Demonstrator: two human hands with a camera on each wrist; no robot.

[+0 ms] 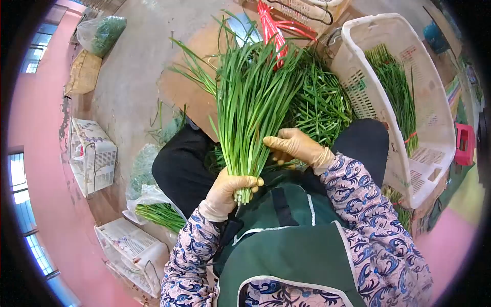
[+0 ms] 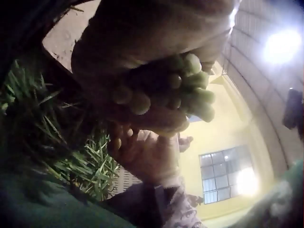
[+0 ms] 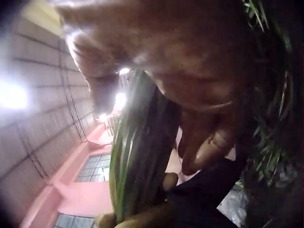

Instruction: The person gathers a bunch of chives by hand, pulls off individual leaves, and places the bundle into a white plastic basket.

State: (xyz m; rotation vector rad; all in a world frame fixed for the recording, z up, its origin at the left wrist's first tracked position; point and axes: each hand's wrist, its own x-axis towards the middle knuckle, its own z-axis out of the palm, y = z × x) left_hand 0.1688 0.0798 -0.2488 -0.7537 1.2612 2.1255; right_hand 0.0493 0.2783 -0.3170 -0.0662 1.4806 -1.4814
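A thick bunch of green garlic chives (image 1: 250, 97) stands upright before the person in the head view, leaves fanned at the top. The gloved left hand (image 1: 222, 194) grips it low down, its pale cut ends (image 1: 244, 196) poking out below the fist; these ends (image 2: 194, 85) also show in the left wrist view. At the bunch's right edge is the gloved right hand (image 1: 295, 146), fingers bent and thumb tip against the stems. In the right wrist view the chives (image 3: 142, 152) pass between thumb and fingers; I cannot tell whether they pinch a leaf.
Loose chives (image 1: 322, 102) lie heaped behind the right hand, below red ties (image 1: 271, 30). A white crate (image 1: 358, 87) on the right holds tied chives (image 1: 399, 97); a red stool (image 1: 464, 145) stands beyond. Leftward are a bag of chives (image 1: 158, 215) and white crates (image 1: 97, 158).
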